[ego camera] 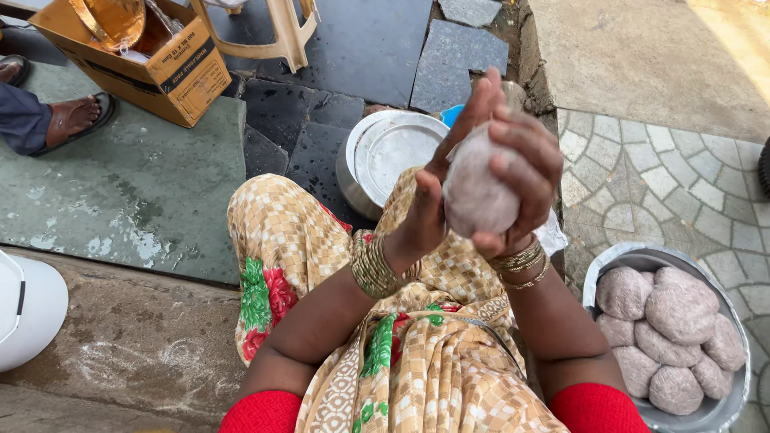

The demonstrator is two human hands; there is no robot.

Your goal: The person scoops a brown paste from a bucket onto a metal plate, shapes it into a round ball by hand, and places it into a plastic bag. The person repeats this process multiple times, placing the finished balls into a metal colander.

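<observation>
A greyish-pink dough ball (475, 192) is pressed between both my palms, held up over my lap. My left hand (437, 188) supports it from the left side with fingers stretched upward. My right hand (525, 172) wraps over its right side, fingers curled across the top. Gold bangles ring both wrists. At the lower right a metal bowl (722, 413) holds several shaped dough balls (680, 309) of the same colour.
A lidded steel pot (393, 152) stands on dark stone slabs beyond my knees. A cardboard box (172, 72) and plastic chair legs (285, 36) are at the top left, beside another person's sandalled foot (72, 119). A white object (28, 309) lies at the left edge.
</observation>
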